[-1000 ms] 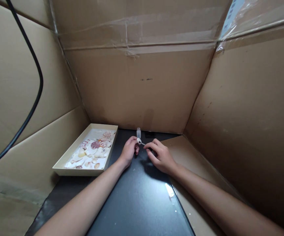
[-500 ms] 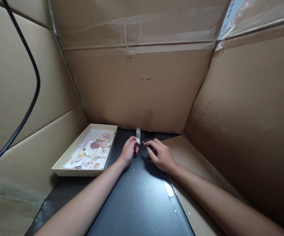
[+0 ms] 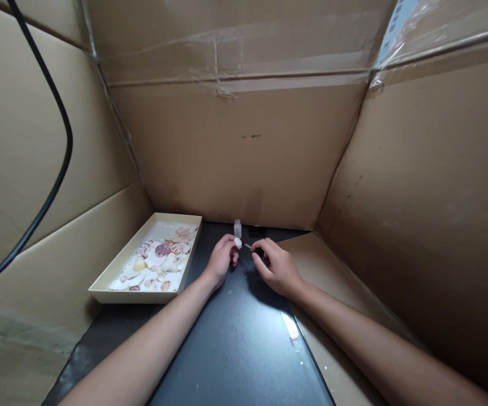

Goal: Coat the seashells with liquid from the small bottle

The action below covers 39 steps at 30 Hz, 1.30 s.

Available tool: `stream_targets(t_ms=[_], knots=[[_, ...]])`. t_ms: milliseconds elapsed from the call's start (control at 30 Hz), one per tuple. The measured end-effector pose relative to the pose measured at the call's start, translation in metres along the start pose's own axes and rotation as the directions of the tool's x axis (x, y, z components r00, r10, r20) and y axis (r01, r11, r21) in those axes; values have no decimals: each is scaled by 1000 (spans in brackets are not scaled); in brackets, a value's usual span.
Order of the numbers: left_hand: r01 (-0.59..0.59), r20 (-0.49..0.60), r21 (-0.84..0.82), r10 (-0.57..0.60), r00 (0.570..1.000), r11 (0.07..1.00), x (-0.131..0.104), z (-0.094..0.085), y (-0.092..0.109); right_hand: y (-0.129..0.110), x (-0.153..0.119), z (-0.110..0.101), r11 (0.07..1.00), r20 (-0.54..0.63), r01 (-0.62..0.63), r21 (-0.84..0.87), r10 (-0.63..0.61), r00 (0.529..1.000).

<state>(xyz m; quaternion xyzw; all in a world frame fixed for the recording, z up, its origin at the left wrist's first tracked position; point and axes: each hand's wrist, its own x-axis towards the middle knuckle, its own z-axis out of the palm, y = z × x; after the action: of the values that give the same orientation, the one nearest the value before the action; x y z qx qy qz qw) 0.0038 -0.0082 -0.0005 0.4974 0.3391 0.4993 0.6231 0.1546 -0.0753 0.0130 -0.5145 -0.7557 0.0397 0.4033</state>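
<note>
Between its thumb and fingers, my left hand (image 3: pixel 222 256) pinches a small white shell (image 3: pixel 238 243). My right hand (image 3: pixel 276 266) holds a thin brush-like tool (image 3: pixel 247 246), its tip pointing left toward the shell, with a small gap visible between them. Just behind the shell stands a small clear bottle (image 3: pixel 237 228). Left of my hands is a shallow cream tray (image 3: pixel 133 296) with several shells (image 3: pixel 159 256) in white, purple and orange tones.
Cardboard walls (image 3: pixel 235 152) enclose the dark tabletop (image 3: pixel 227 338) at the back and sides. A flat cardboard sheet (image 3: pixel 311 254) lies under my right forearm. One black cable (image 3: pixel 64 141) hangs at the upper left. Clear tape marks the table's right edge.
The tool's tip has drawn slightly away from the shell, and the shell has turned a little in my left fingers. The black cable has shifted slightly right.
</note>
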Motion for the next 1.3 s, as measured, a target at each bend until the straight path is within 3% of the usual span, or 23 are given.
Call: stream_targets(t_ms=[400, 567, 767, 1300], knots=[[-1, 12, 12, 0, 1000, 1000, 0, -1, 0, 0, 0, 1, 999, 3, -9, 46, 9, 1000], [7, 13, 10, -7, 1000, 1000, 0, 0, 0, 1, -1, 1, 997, -1, -68, 41, 68, 998], [0, 15, 5, 0, 1000, 1000, 1, 0, 0, 1, -1, 1, 999, 43, -35, 30, 34, 999], [6, 11, 18, -6, 1000, 1000, 1, -1, -2, -1, -1, 0, 998, 14, 28, 48, -29, 999]])
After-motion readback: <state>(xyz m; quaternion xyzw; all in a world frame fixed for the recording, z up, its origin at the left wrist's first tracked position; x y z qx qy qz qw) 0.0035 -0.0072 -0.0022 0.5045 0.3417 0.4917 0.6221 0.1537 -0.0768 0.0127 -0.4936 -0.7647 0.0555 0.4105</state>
